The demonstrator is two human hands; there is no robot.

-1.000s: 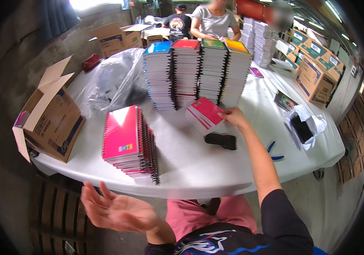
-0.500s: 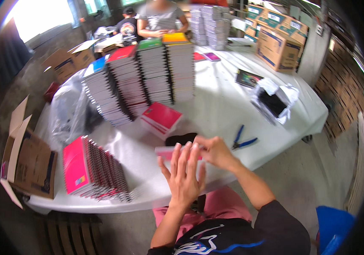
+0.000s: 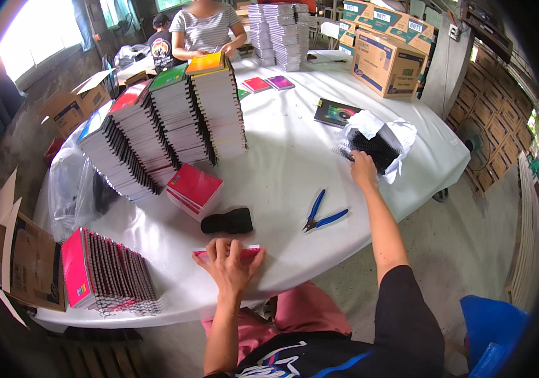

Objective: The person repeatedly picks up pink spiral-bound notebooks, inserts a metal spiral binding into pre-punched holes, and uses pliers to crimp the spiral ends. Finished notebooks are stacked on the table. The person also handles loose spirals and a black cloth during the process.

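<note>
- White tabletop [image 3: 282, 170]: carries leaning stacks of spiral notebooks [image 3: 168, 126]; a row of bound ones [image 3: 108, 274] at the near left edge.
- Bag of black spiral coils [image 3: 376, 146], far right: right hand [image 3: 364, 169] at its opening, fingers curled into the coils; whether they grip one, cannot tell. Coils look light, springy, prone to tangle; best taken singly by one end.
- Pink notebook [image 3: 228, 253], near edge: left hand [image 3: 230, 268] flat on it, fingers spread. Likely light, stiff-covered, loose-leaved; hold by the punched edge.
- Blue pliers [image 3: 320, 213] and a black block [image 3: 227, 221] lie between.
</note>
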